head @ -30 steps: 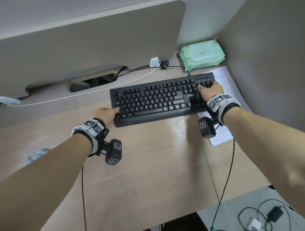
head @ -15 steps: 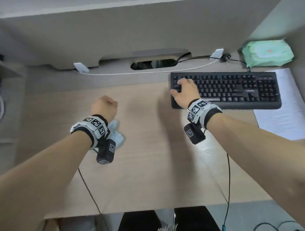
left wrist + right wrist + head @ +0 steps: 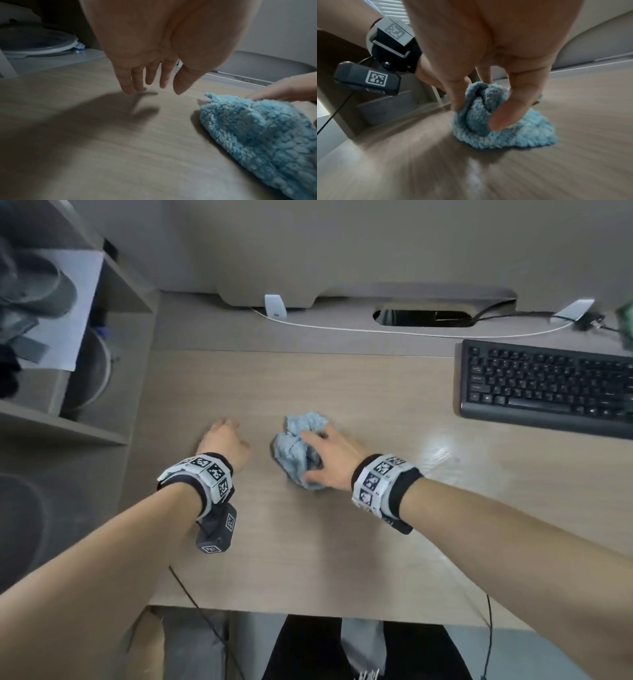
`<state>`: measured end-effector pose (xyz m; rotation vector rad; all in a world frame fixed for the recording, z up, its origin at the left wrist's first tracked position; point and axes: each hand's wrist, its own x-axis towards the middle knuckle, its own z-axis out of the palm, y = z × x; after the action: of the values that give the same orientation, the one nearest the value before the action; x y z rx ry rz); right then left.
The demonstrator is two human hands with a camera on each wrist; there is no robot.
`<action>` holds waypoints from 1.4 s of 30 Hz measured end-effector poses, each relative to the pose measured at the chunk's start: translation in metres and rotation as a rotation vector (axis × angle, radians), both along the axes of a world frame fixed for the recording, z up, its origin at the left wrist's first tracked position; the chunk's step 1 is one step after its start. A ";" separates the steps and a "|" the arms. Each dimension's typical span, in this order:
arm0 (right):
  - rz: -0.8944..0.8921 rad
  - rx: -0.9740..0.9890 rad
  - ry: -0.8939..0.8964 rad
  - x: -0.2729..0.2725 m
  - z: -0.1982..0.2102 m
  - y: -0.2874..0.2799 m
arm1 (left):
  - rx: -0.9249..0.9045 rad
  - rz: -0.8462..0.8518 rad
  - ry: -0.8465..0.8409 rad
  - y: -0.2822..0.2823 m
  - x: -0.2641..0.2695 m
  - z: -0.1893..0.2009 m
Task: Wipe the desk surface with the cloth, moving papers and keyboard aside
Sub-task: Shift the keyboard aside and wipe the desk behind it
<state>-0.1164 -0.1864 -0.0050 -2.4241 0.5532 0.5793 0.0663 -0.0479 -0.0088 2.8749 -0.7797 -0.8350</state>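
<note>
The right hand is clamped on the cloth, fingers and thumb curled into its folds, probably to get a firm hold before the wiping starts. The cloth lies bunched in the middle of the desk; it is light blue, fluffy and soft, with a deep pile. The left hand hovers just beside it, fingers apart and holding nothing. The keyboard, black hard plastic, sits at the far right, likely so the smooth wood-grain top is free.
</note>
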 end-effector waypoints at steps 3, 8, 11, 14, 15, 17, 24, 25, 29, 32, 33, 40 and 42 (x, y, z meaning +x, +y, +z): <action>0.023 -0.039 0.001 0.007 -0.008 0.016 | -0.028 -0.070 0.028 -0.005 0.003 -0.005; -0.170 -0.047 -0.025 -0.001 -0.004 -0.024 | -0.029 -0.132 0.034 -0.025 -0.003 -0.010; -0.331 -0.130 0.039 -0.014 0.005 -0.082 | 0.023 -0.133 0.040 -0.039 -0.009 -0.013; -0.499 -0.267 0.121 -0.027 0.013 -0.140 | 0.103 -0.132 0.020 -0.055 -0.012 -0.013; -0.518 -0.308 0.125 -0.029 0.015 -0.152 | 0.134 -0.127 0.013 -0.060 -0.012 -0.012; -0.464 -0.315 0.069 -0.028 0.014 -0.164 | 0.196 -0.113 0.020 -0.073 -0.012 -0.010; -0.288 -0.293 0.149 -0.027 -0.013 -0.157 | 0.294 -0.101 0.038 -0.086 -0.009 -0.008; -0.353 -0.280 0.166 -0.032 -0.013 -0.171 | 0.294 -0.095 0.041 -0.087 -0.009 -0.006; -0.507 -0.294 0.205 -0.031 -0.016 -0.214 | 0.277 -0.083 0.058 -0.087 -0.011 -0.003; -0.494 -0.290 0.205 0.007 -0.014 -0.200 | 0.248 -0.102 0.068 -0.079 -0.005 -0.002; -0.447 -0.262 0.171 0.019 -0.014 -0.188 | 0.228 -0.108 0.065 -0.077 -0.002 -0.001; -0.081 -0.455 0.068 0.022 -0.023 -0.161 | 0.070 0.000 0.124 -0.057 0.035 0.004; -0.239 -0.553 0.197 0.008 -0.021 -0.193 | -0.025 0.050 0.133 -0.048 0.046 0.003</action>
<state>-0.1086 -0.3794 -0.0263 -2.7586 1.2021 0.6268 0.1128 -0.0957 -0.0059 2.7700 -0.6965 -0.9907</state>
